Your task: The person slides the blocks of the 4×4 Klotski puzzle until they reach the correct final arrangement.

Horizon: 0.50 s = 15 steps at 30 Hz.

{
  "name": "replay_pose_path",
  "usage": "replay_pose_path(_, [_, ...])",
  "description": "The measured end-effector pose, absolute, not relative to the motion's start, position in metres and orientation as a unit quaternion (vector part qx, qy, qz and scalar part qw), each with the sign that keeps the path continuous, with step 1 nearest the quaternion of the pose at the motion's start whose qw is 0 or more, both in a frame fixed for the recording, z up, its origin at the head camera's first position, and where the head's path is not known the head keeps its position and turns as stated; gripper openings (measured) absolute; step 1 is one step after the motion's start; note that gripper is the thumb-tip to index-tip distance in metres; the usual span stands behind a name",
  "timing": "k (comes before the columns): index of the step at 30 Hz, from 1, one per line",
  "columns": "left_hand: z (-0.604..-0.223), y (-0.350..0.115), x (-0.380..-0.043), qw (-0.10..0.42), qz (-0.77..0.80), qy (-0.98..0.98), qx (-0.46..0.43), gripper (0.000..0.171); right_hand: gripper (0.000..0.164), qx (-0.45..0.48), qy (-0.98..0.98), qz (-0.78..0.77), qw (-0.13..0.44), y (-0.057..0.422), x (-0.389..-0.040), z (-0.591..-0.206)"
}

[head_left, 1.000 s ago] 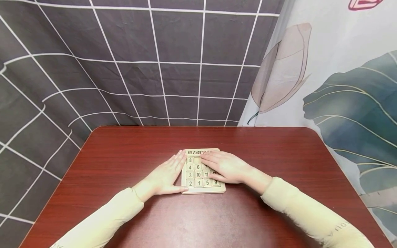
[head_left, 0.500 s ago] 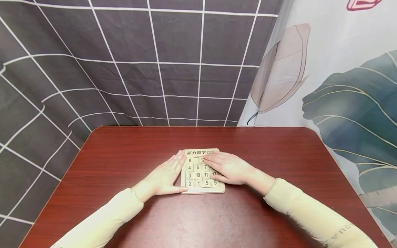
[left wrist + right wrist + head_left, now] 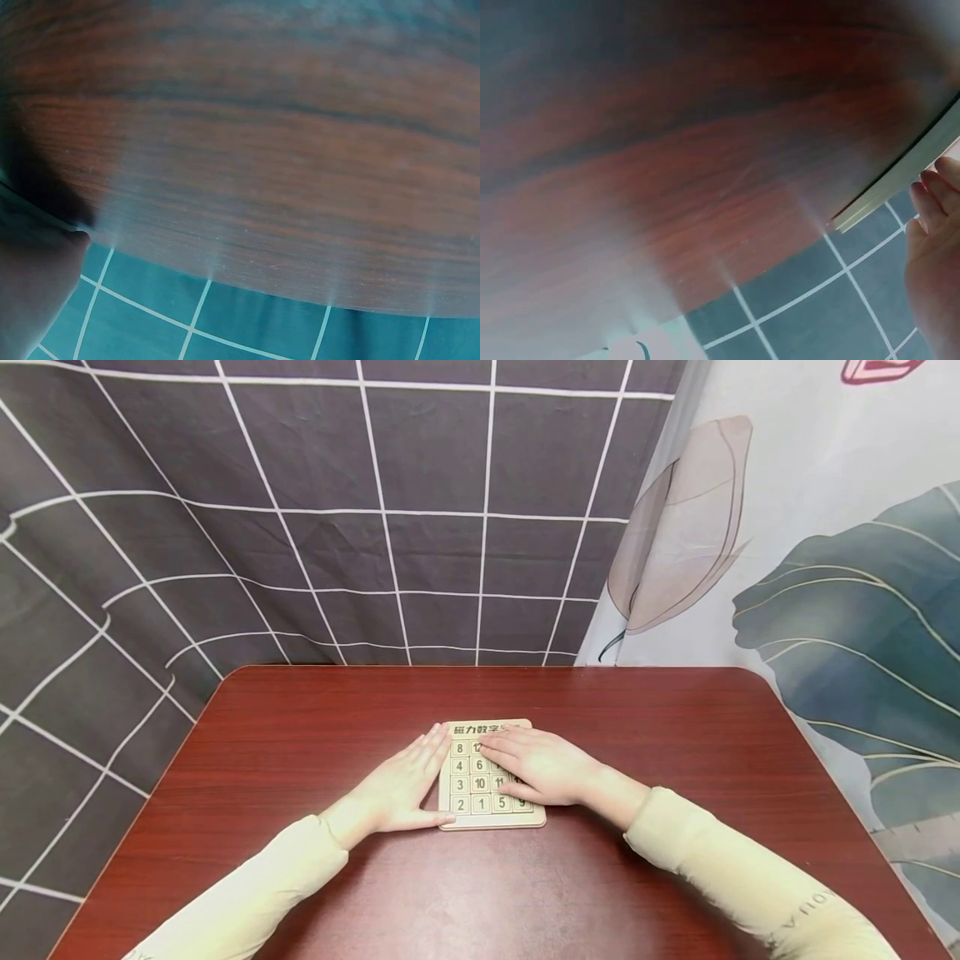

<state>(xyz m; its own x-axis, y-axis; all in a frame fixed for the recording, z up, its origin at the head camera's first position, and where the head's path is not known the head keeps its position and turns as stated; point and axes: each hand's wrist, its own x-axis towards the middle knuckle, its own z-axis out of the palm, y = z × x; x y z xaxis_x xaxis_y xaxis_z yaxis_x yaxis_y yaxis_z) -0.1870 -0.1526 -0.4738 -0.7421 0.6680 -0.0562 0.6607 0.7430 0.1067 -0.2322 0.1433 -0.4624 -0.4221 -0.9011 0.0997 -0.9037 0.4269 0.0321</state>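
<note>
Number puzzle (image 3: pixel 491 820) lies on the desk (image 3: pixel 337 710), the left hand (image 3: pixel 401 787) spread along its left edge, the right hand (image 3: pixel 551 767) laid over it, fingers straight. Tile-sliding seems under way; the next move likely calls for light fingertip pressure. Half a second ago a gap parted tile 8 (image 3: pixel 460 748) from tile 12 (image 3: pixel 476 747); now they adjoin.

Cream number board (image 3: pixel 491 821); reddish grained table (image 3: pixel 315 727); white-gridded grey curtain (image 3: pixel 431 452).
</note>
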Motion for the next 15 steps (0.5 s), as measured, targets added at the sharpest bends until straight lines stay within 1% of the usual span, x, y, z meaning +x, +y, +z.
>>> replay_pose_path(8, [-0.475,-0.152,-0.186,0.039,0.034,0.932,0.359,0.113,0.063,0.514,-0.855,0.044,0.058,0.167,-0.228,-0.46])
replay_pose_path(15, [-0.474,-0.153,-0.187,0.039,0.027,0.932,0.358,0.112,0.063,0.494,-0.867,0.033,0.06,0.189,-0.226,-0.464])
